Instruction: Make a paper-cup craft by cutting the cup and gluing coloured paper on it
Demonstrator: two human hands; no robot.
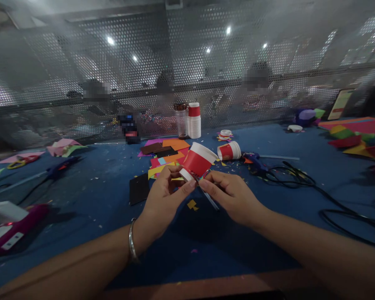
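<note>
A red and white paper cup (199,160) is tilted in front of me, its wide rim toward the upper right. My left hand (167,193) is closed on its lower end, thumb and fingers gripping the white base. Beside that base, my right hand (229,191) is pinched, fingertips pressed together; whatever lies between them is too small to make out. A thin pale stick (211,199) shows below the fingers; I cannot tell whether it is touched. Behind the hands, sheets of coloured paper (175,144) lie spread out, with a dark square (139,188) to their left.
Another cup (229,151) lies on its side near a blue glue gun (255,161) with a looping black cable (318,187). At the back stand a jar (181,121) and stacked cups (194,121). Scissors (23,161), a second glue gun (61,166) and a magenta device (20,229) are left.
</note>
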